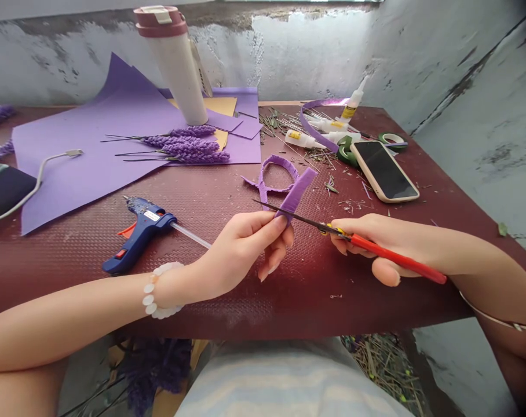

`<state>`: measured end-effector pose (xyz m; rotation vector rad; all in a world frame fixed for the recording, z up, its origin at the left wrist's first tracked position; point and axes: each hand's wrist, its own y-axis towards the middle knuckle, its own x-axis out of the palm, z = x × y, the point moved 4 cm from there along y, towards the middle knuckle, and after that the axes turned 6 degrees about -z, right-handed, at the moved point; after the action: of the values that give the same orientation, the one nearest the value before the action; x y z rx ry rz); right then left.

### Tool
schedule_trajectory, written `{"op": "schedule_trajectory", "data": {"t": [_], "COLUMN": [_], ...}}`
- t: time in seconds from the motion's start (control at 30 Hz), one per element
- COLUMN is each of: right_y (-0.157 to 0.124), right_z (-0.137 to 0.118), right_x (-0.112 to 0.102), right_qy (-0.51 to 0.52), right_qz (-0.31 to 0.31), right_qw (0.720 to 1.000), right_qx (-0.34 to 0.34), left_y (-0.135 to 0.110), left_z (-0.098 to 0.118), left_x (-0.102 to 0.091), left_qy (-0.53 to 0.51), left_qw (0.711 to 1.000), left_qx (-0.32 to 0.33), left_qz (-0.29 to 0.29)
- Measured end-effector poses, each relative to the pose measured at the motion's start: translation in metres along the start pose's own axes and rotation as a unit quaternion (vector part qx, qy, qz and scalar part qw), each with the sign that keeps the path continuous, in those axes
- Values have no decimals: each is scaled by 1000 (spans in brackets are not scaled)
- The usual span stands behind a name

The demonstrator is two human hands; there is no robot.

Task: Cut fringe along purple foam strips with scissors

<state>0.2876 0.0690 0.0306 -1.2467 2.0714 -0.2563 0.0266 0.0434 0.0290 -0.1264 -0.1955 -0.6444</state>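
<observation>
My left hand [249,243] pinches a purple paper strip [298,190] between thumb and fingers. The far part of the strip curls in a fringed loop on the table. In my right hand [376,237] is a pair of scissors [393,255] with red handles and dark blades. The blades reach leftward across the strip, just above my left thumb. How far the blades are parted is hard to make out. Left of my left hand lies a blue hot glue gun [143,231] with a clear glue stick in its back.
Purple sheets [84,139] carry lavender-like stems [185,145] and a white tumbler [176,69]. At the back right are glue bottles [302,139], green tape [391,140], scattered wires and a phone [387,171]. A white cable [41,174] lies at the left. The wall bounds the table behind.
</observation>
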Motion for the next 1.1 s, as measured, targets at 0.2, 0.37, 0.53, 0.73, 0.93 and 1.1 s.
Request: {"op": "schedule_trajectory", "data": {"t": [0.2, 0.37, 0.53, 0.73, 0.93, 1.1], "right_y": [1, 5, 10, 9, 10, 8], "right_z": [-8, -10, -5, -4, -7, -4], "right_x": [1, 3, 3, 4, 5, 5], "right_qy": [-13, -5, 36, 58, 48, 33], "right_qz": [16, 41, 45, 22, 21, 28], "right_qw": [1000, 999, 998, 998, 998, 999], "right_qx": [21, -3, -26, -19, -30, -27], "left_y": [0, -1, -1, -3, -1, -1], "left_z": [0, 1, 3, 2, 0, 1], "left_x": [0, 1, 1, 3, 3, 3], "left_qy": [-4, -23, -36, -53, -57, -53], "left_qw": [1000, 1000, 999, 998, 998, 998], "left_qx": [11, 13, 12, 21, 31, 30], "left_qz": [-3, -2, -3, -6, -5, -5]}}
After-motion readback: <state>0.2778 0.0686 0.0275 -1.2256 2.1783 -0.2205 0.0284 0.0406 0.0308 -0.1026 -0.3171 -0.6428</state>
